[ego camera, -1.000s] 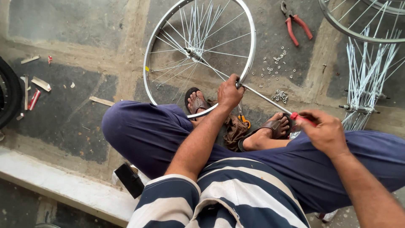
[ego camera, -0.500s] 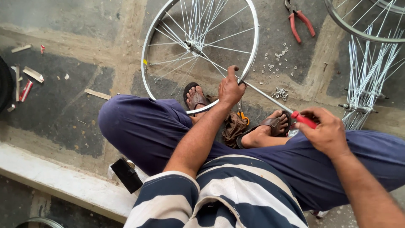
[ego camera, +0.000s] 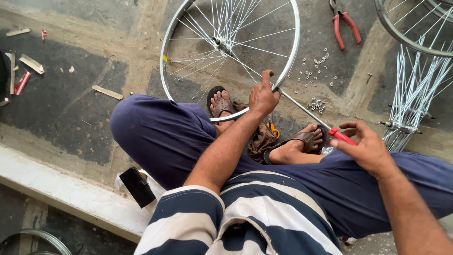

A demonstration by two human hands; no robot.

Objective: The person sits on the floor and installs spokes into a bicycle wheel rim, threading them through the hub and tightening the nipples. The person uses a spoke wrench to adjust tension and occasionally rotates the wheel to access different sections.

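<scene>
A single head-worn camera looks steeply down from above a seated person's chest, close over the striped shirt (ego camera: 245, 217) and blue-trousered legs (ego camera: 188, 141). It faces forward and down onto the stone floor (ego camera: 71, 104), taking in the silver spoked bicycle wheel rim (ego camera: 296, 42) standing just beyond the sandalled feet.

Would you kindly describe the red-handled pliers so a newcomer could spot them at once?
Start at the bicycle wheel rim standing between the person's feet. Just beyond its right edge, the pliers lie flat on the concrete floor, above scattered spoke nipples. Their twin red grips distinguish them from the red-handled screwdriver.
</scene>
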